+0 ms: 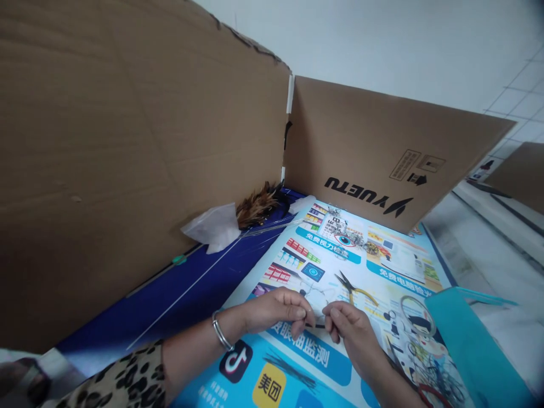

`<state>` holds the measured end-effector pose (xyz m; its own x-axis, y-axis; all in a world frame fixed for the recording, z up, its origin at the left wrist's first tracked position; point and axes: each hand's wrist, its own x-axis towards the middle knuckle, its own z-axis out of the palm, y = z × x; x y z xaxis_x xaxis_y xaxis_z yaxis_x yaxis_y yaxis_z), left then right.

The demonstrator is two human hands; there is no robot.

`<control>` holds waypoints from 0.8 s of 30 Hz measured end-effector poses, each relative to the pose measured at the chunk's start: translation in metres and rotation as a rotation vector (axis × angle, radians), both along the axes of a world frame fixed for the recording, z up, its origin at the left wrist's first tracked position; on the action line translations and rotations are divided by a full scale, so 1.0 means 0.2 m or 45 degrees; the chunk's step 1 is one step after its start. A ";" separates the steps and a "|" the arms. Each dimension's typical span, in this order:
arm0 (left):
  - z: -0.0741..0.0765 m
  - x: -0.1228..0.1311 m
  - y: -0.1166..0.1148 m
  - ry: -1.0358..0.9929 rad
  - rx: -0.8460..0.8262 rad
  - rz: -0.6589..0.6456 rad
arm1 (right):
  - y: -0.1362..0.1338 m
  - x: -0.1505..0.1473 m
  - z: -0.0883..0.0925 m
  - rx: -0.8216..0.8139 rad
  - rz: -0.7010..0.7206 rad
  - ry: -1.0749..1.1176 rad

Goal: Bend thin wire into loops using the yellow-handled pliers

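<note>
My left hand point(283, 310), with a silver bangle on its wrist, is closed in a pinch above the printed sheet. Facing it a short gap away, my right hand point(349, 326) pinches too, thumb against fingers. A faint thin wire point(319, 315) spans the gap between the fingertips; its ends are hidden in the fingers. Just beyond the hands lie pliers point(349, 285) with yellow handles, jaws pointing away. Short of my left hand, a bundle of dark thin strips point(291, 371) rests on the sheet.
Tall cardboard panels point(361, 141) stand at the left and back. Brown feathers point(257, 208) and a white plastic bag point(216, 226) lie along the left panel. Tangled wire pieces point(437, 362) lie at the right, near a teal sheet point(471, 340). More wire bits point(352, 237) lie farther back.
</note>
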<state>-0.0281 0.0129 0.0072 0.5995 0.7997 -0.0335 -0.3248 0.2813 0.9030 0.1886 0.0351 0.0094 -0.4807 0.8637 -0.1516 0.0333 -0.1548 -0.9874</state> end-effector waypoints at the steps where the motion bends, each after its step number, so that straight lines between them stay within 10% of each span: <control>1: -0.01 -0.01 0.01 0.021 0.000 -0.003 | 0.00 0.00 -0.01 0.015 0.005 -0.010; 24: -0.11 0.02 0.01 0.006 -0.067 0.023 | 0.00 0.01 -0.04 -0.171 0.364 0.209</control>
